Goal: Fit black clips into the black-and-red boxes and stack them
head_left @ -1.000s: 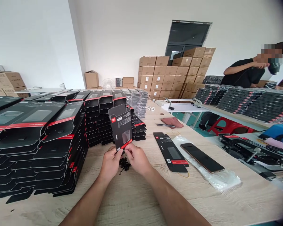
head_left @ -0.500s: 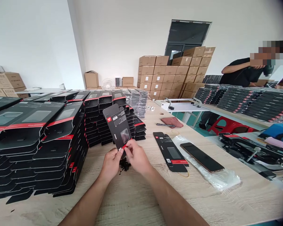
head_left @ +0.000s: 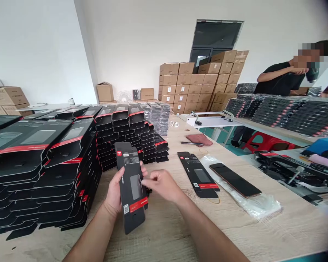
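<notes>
Head view shows a long black cardboard package with a red band point(head_left: 131, 171) held over the light wood bench point(head_left: 262, 233) by the left hand point(head_left: 114, 193), which grasps it from behind, seemingly so that its clear window point(head_left: 136, 186) faces the eyes. The right hand point(head_left: 162, 185) is released, open just beside the package edge, near stacked black packages point(head_left: 71, 171) on the left.
</notes>
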{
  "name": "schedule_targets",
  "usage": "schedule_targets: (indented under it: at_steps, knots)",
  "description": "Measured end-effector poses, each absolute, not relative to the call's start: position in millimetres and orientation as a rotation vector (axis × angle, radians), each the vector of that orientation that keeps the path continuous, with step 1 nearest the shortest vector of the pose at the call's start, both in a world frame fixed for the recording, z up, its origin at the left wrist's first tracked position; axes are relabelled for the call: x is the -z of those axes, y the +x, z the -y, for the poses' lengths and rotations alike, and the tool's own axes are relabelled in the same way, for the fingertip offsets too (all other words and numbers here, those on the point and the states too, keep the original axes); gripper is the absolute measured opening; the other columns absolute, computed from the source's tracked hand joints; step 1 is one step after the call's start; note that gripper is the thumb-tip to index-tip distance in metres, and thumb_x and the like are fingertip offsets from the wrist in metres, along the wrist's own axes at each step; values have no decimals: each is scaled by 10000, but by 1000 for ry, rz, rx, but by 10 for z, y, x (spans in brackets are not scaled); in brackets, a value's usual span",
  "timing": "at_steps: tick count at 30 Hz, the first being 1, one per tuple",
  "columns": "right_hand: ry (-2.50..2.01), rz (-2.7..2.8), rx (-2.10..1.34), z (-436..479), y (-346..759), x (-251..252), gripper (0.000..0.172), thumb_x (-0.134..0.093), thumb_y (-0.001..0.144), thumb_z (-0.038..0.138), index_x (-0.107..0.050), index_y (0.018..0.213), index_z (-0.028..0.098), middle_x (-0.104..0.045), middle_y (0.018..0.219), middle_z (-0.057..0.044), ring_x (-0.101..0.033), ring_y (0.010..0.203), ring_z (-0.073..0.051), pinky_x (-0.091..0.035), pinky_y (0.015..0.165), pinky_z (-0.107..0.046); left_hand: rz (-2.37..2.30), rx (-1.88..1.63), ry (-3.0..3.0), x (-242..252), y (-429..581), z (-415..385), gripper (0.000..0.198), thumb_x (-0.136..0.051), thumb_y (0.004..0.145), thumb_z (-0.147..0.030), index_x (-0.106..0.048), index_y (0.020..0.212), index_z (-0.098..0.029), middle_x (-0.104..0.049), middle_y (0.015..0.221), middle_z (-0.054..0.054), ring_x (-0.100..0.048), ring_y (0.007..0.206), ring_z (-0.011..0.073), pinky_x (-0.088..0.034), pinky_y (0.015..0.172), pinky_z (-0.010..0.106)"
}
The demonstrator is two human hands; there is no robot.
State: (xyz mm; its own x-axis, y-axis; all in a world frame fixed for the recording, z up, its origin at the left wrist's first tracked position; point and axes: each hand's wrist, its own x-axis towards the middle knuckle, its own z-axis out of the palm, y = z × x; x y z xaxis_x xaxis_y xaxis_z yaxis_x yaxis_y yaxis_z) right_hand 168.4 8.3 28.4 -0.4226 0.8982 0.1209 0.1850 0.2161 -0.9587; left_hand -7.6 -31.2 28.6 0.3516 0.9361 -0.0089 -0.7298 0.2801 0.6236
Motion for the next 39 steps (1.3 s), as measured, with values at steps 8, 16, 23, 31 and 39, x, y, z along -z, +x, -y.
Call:
schedule_targets:
  at_steps: [8,16,23,31,39]
  knots:
    - [-823,1620,-1161,-56,1760,-491,295,-658,777,338,-575,1041,236,-577,836,5,-503,623,-108,-407,561,-243,-566,-778,677,-115,21,358,592,-603,752,-571,-642,1083,-82,-687,969,162,-661,725,216,-507,642,301]
    - [-644,1231,-1625,-203,2029,-451,355,-709,749,368,-593,1049,218,-624,887,-12,-494,553,-61,-256,431,-184,-408,-847,626,-138,33,347,586,-633,744,-547,-614,1157,-131,-646,925,94,-608,736,165,-496,601,255]
    - [-608,1250,-1905,-103,1768,-224,355,-713,715,484,-622,887,187,-582,518,46,-513,422,-102,-443,539,-265,-517,-853,766,-174,158,398,784,-421,736,-766,-684,975,-67,-671,843,145,-626,730,216,-503,685,325]
    - [-762,1256,-1609,-165,1746,-286,338,-741,709,401,-688,959,180,-719,892,-47,-649,830,-198,-473,836,-368,-1035,-1139,1190,-200,83,266,351,-650,750,-488,-662,678,-145,-645,590,17,-540,492,134,-424,500,243]
    - [-808,1597,-1856,-6,1651,-182,391,-691,742,466,-658,1003,177,-675,828,-34,-629,787,-188,-488,734,-339,-1112,-1356,816,-274,-144,160,310,-714,683,-388,-700,865,-137,-726,749,71,-660,616,198,-517,573,295]
